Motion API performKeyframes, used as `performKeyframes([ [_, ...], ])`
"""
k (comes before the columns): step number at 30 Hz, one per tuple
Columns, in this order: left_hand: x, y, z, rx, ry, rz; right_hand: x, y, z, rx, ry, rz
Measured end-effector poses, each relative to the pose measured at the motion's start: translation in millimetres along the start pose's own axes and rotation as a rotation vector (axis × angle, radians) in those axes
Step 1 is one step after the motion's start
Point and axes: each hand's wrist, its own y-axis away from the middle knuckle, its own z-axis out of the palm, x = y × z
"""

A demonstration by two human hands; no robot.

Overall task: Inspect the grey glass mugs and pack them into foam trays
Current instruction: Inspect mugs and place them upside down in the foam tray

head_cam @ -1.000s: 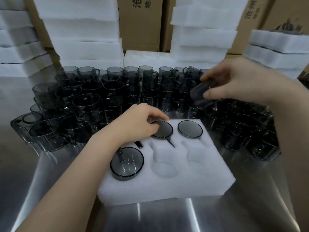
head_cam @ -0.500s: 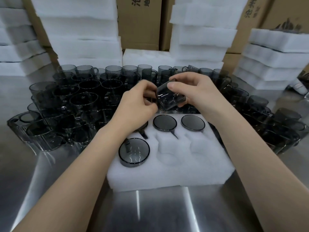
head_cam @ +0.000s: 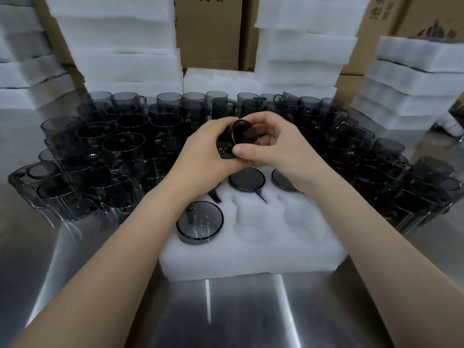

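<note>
A packing station in a warehouse or factory: a steel tabletop (head_cam: 238,310) crowded with identical grey mugs (head_cam: 125,146), stacked foam trays (head_cam: 120,46) and cardboard cartons (head_cam: 208,31) behind.

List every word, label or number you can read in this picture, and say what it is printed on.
"沧" (probably), on the right cardboard box; the neighbouring characters are cropped and unreadable.
On the middle cardboard box: only cropped character bottoms, unreadable.
On the grey mugs and foam tray: no text visible.
</note>
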Motion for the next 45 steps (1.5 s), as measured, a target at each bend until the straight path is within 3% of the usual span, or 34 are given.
performKeyframes([
  [6,0,0,0,-0.045,-0.06,0.063,-1,1,4,0.102,0.087,0.016],
  [13,2,2,1,-0.058,-0.057,0.09,-2,-1,1,0.209,-0.069,0.059],
  [18,-1,-1,0,-0.026,0.062,0.023,0,-2,-3,0.069,-0.366,0.166],
  [23,-4,-2,0,0.047,0.152,-0.035,3,-3,-7,-0.114,-0.586,0.154],
  [27,-5,-3,0,0.033,0.139,-0.078,6,-3,-5,-0.104,-0.472,0.094],
  [32,-5,-1,1,0.009,-0.059,-0.04,5,0,0,0.049,-0.037,0.049],
  [37,0,1,4,-0.018,-0.229,0.032,1,-2,7,0.27,0.22,-0.056],
  [41,2,2,4,-0.018,-0.209,0.062,-1,-2,5,0.301,-0.005,0.01],
  [45,4,4,0,0.084,-0.012,0.074,-3,-4,0,0.226,-0.234,0.084],
])
